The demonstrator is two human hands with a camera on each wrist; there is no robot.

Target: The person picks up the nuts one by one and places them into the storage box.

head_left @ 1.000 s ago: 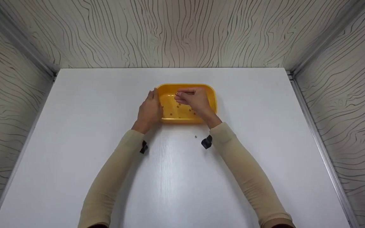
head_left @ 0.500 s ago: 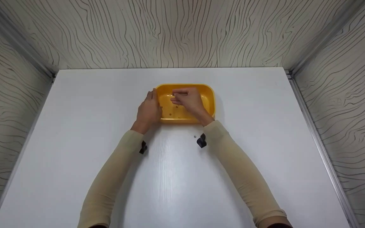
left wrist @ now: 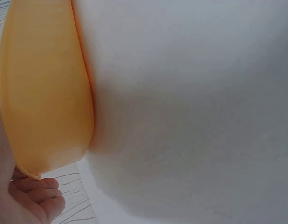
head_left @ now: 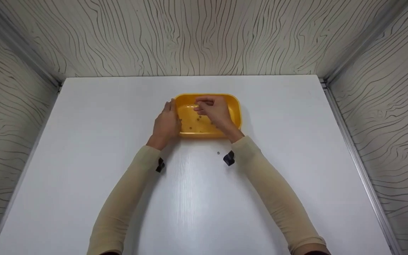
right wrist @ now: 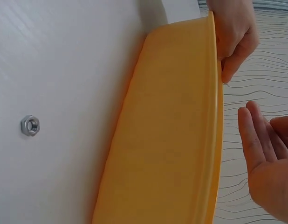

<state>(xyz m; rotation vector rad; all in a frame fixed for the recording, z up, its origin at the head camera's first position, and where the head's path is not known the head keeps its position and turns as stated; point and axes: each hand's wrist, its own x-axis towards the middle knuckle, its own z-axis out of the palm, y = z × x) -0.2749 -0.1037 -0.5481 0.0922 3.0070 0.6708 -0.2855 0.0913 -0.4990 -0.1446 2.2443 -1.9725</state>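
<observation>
A yellow plastic tray (head_left: pixel 207 135) sits toward the back of the white table, with several small metal nuts scattered on its floor, one of them a nut (head_left: pixel 190 128) near the front left. My left hand (head_left: pixel 167 124) grips the tray's left end, the thumb side at the rim. Over the tray's middle, my right hand (head_left: pixel 219 112) pinches a small nut between thumb and forefinger; the fingertips mostly hide it. In the right wrist view its other fingers (right wrist: pixel 250 135) extend beyond the tray's rim. A loose hex nut (right wrist: pixel 30 126) lies on the table in front of the tray.
The white table (head_left: pixel 190 198) extends around the tray on all sides. Patterned panels (head_left: pixel 204 39) stand behind it and at both sides, with metal frame rails (head_left: pixel 360 166) along the edges. A black wrist camera (head_left: pixel 229 158) hangs beside the right sleeve, close to the loose nut.
My right hand shifted slightly left over the tray, then back right and a little away from me. The nut showing at its fingertips is now mostly hidden. My left hand has stayed at the tray's end.
</observation>
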